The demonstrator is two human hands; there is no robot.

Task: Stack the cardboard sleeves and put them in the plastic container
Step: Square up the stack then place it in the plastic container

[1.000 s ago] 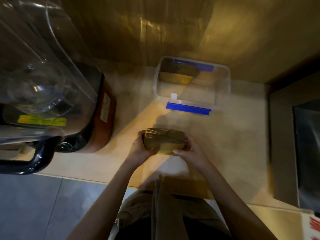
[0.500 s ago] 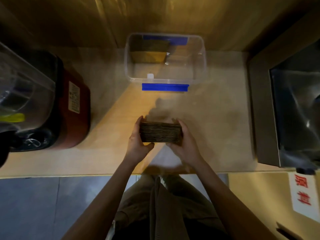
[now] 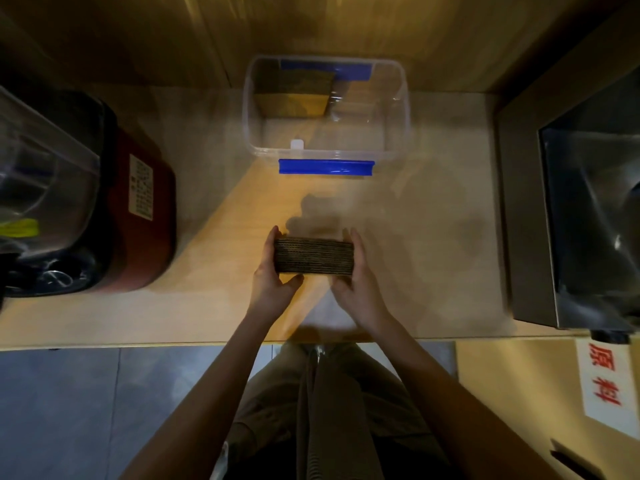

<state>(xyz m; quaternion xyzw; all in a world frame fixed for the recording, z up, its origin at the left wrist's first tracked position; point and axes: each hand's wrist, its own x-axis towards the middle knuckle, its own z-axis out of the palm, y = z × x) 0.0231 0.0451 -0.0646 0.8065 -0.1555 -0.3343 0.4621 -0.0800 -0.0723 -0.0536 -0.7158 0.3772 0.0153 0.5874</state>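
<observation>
A thick stack of brown cardboard sleeves (image 3: 313, 256) stands on edge over the wooden counter, its ribbed side facing me. My left hand (image 3: 273, 275) presses its left end and my right hand (image 3: 356, 275) presses its right end. Beyond it, against the back wall, sits the clear plastic container (image 3: 403, 109) with blue clips on its near and far sides. Another stack of cardboard sleeves (image 3: 294, 93) stands inside it, at the far left corner.
A red and black appliance (image 3: 138, 216) with a clear hood takes up the counter's left part. A steel machine (image 3: 571, 209) stands at the right. The counter's front edge (image 3: 138, 342) runs just below my wrists. A white label with red characters (image 3: 604, 379) is at lower right.
The stack has been turned from lying tilted to standing square on edge between both hands. The view has swung left, so the container now lies straight ahead.
</observation>
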